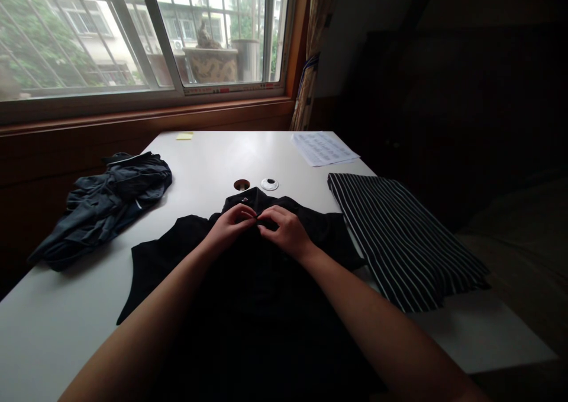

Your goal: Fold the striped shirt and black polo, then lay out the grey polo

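A black short-sleeved shirt (261,307) with a collar lies spread on the white table (199,165), its collar toward the window. My left hand (233,223) pinches the cloth at the front just below the collar. Fingertips of my right hand (284,229) meet it there, pinching the same spot from the other side. Whether a button sits between the fingers is too dark and small to make out. The shirt's lower part runs toward me between my forearms and fades into shadow.
A crumpled dark garment (106,201) lies at the left edge. On the right is a folded black-and-white striped cloth (399,230). Printed sheets (323,147), a yellow note (184,136), a round hole (242,185) and a white cap (269,184) are farther back, below the window (213,41).
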Demonstrator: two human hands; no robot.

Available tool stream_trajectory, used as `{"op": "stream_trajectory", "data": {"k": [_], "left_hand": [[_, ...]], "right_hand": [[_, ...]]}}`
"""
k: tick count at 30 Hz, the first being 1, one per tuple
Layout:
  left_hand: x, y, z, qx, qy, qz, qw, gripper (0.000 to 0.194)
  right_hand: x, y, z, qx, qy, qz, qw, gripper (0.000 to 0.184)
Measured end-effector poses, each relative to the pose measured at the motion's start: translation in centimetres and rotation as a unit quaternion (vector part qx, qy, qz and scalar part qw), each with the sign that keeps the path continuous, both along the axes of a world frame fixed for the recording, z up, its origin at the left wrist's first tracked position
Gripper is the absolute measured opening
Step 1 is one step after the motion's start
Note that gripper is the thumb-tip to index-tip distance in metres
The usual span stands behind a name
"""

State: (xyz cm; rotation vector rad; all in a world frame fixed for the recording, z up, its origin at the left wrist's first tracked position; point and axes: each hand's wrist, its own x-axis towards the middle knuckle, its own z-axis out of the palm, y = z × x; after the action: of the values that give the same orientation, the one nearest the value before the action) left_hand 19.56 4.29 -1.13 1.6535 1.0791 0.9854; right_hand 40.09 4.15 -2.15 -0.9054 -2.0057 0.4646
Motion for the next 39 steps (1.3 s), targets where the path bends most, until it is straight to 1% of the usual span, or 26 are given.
{"op": "stream_trajectory", "data": {"k": [8, 11, 14, 17, 21, 24, 28, 32, 35, 39], "left_hand": [[0.0, -0.3, 0.2, 0.074, 0.072, -0.011, 0.995, 0.018], [0.1, -0.5, 0.1, 0.127, 0.100, -0.013, 0.987, 0.019], [0.2, -0.6, -0.1, 0.194, 0.127, 0.004, 0.973, 0.016], [0.3, -0.4, -0.2, 0.234, 0.124, 0.013, 0.964, 0.011], [0.2, 0.0, -0.6, 0.225, 0.112, -0.015, 0.968, 0.009], [0.1, 0.2, -0.9, 0.219, 0.128, -0.018, 0.967, 0.009], [0.1, 0.2, -1.1, 0.240, 0.150, -0.010, 0.959, 0.007], [0.2, -0.1, -0.8, 0.257, 0.168, -0.011, 0.952, 0.007], [0.3, -0.3, -0.7, 0.270, 0.174, -0.011, 0.947, 0.009], [0.5, -0.4, -0.8, 0.285, 0.204, -0.003, 0.936, 0.013]], "right_hand": [[-0.3, 0.0, 0.0, 0.018, -0.004, -0.015, 1.000, 0.016], [-0.2, 0.1, 0.0, 0.008, -0.004, -0.015, 1.000, 0.015], [-0.1, 0.2, -0.1, -0.003, 0.002, -0.011, 1.000, 0.013], [0.1, 0.4, -0.1, -0.028, 0.015, -0.004, 0.999, 0.012], [0.2, 0.7, -0.2, -0.075, 0.023, 0.006, 0.997, 0.012], [0.2, 0.8, -0.4, -0.090, 0.025, 0.012, 0.996, 0.014], [0.2, 0.8, -0.6, -0.091, 0.026, 0.015, 0.995, 0.017], [0.1, 0.6, -0.6, -0.084, 0.026, 0.008, 0.996, 0.017], [0.1, 0.5, -0.4, -0.073, 0.025, 0.005, 0.997, 0.017], [0.0, 0.4, -0.3, -0.077, 0.019, -0.008, 0.997, 0.018]]}}
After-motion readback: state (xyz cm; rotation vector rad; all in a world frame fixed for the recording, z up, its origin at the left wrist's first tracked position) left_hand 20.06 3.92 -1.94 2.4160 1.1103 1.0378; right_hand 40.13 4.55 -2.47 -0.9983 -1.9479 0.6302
